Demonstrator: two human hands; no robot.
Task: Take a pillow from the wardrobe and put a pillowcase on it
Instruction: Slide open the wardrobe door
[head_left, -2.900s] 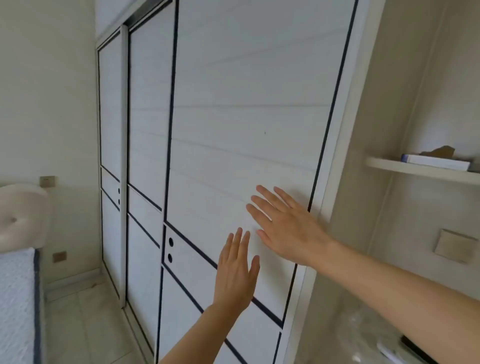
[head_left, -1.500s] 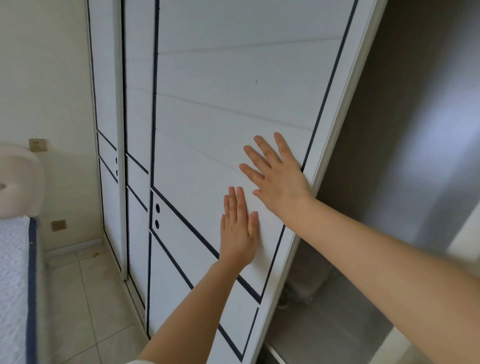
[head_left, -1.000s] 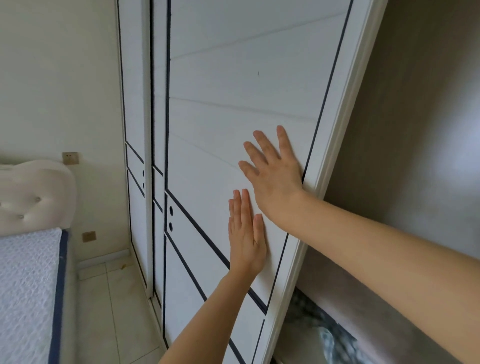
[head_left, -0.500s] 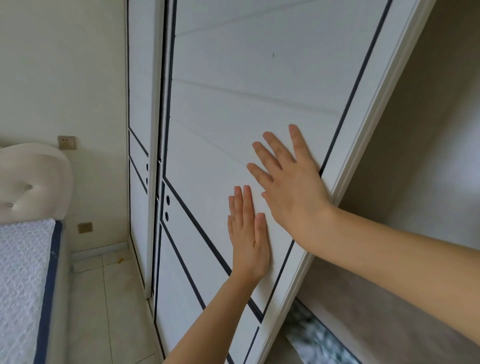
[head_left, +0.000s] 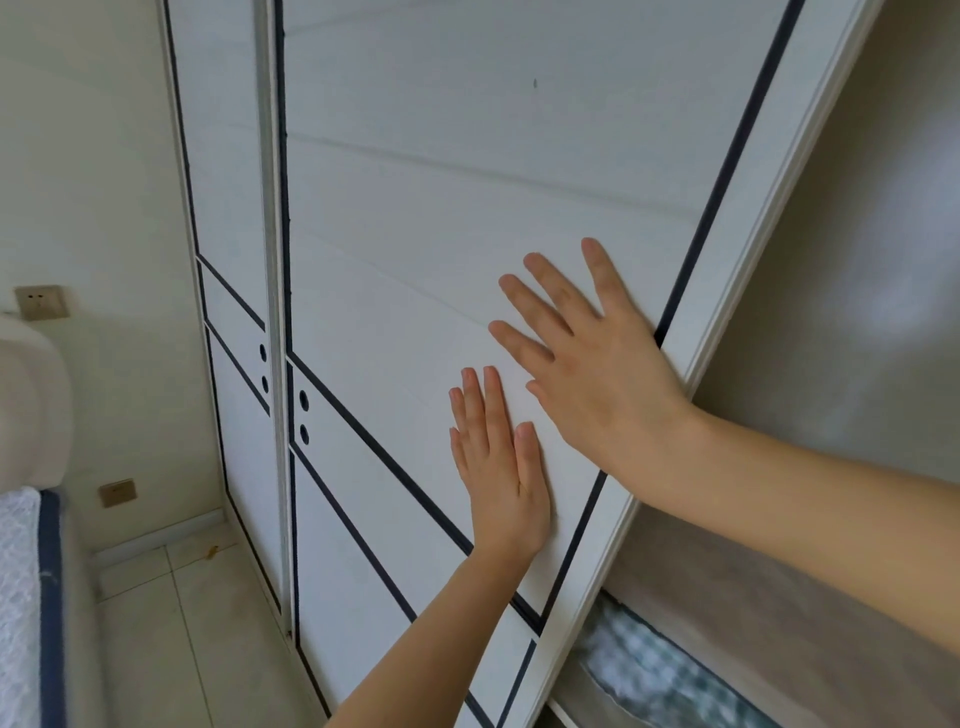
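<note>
A white sliding wardrobe door (head_left: 467, 182) with dark trim lines fills the middle of the view. My left hand (head_left: 501, 462) lies flat on it, fingers together and pointing up. Just above and to the right, my right hand (head_left: 592, 364) presses flat on the same panel with fingers spread, near the door's right edge. To the right of that edge the wardrobe's brown inside (head_left: 857, 260) is exposed. At the bottom right lies a green-and-white checked soft thing (head_left: 660, 675), blurred, on a shelf inside. Neither hand holds anything.
A second sliding door (head_left: 228, 260) stands behind, to the left. A bed (head_left: 21, 597) with a padded headboard (head_left: 31, 405) is at the left edge. Pale floor tiles (head_left: 197, 623) run between bed and wardrobe. Wall sockets (head_left: 39, 301) sit on the far wall.
Both palms have stayed on the door while it slid left, overlapping the second door. The wardrobe opening at the right has widened and the checked soft thing has come into sight.
</note>
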